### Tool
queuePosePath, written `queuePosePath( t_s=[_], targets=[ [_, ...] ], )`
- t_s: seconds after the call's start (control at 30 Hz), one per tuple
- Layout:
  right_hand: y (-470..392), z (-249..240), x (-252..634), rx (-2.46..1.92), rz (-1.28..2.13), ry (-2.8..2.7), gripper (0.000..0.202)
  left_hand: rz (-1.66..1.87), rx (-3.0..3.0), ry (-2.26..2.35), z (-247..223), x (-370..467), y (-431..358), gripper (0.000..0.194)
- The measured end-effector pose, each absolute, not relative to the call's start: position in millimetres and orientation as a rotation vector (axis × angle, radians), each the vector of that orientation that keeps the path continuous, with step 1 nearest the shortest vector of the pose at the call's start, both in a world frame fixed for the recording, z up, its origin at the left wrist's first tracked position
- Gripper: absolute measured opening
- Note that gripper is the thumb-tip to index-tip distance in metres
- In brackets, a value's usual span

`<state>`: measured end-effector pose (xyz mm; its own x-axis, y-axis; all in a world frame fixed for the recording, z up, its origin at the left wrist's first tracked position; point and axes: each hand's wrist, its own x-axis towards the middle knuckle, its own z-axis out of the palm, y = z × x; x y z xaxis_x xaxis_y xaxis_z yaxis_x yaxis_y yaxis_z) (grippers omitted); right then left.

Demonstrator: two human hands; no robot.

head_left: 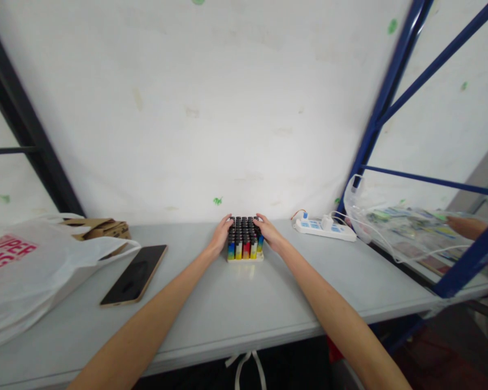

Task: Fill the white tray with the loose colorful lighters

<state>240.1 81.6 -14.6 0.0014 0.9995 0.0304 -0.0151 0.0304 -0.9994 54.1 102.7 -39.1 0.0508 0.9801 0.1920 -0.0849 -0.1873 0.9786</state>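
Observation:
A tray of lighters [244, 241] stands on the grey table [236, 303] close to the white wall; the lighters have black tops and blue, yellow and red bodies packed in rows. My left hand [220, 234] presses against the tray's left side. My right hand [268, 232] presses against its right side. Both arms reach far forward, and the tray rests on the table between the two hands.
A dark phone [135, 274] lies left of the tray, beside a white plastic bag [28, 271] and a brown cardboard box [100, 227]. A white power strip [324, 227] lies to the right. Another person's hand [467, 226] reaches over a clear bag [394, 227] behind the blue rack [384, 97].

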Motion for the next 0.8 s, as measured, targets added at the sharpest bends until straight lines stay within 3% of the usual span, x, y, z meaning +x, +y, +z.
queuePosePath(
  t_s=[0.13, 0.37, 0.63, 0.8],
  targets=[
    [78, -13, 243, -1.207, 1.171, -1.218, 0.051, 1.346, 1.32, 1.005, -41, 53, 104, 0.05],
    [79, -14, 247, -1.189, 1.215, -1.234, 0.056, 1.337, 1.316, 1.02, -42, 53, 109, 0.054],
    [76, -12, 249, -1.186, 1.212, -1.228, 0.047, 1.346, 1.293, 1.011, -40, 52, 105, 0.046],
    [86, -14, 253, -1.212, 1.003, -1.423, 0.048, 1.356, 1.278, 1.002, -40, 52, 101, 0.046]
  ],
)
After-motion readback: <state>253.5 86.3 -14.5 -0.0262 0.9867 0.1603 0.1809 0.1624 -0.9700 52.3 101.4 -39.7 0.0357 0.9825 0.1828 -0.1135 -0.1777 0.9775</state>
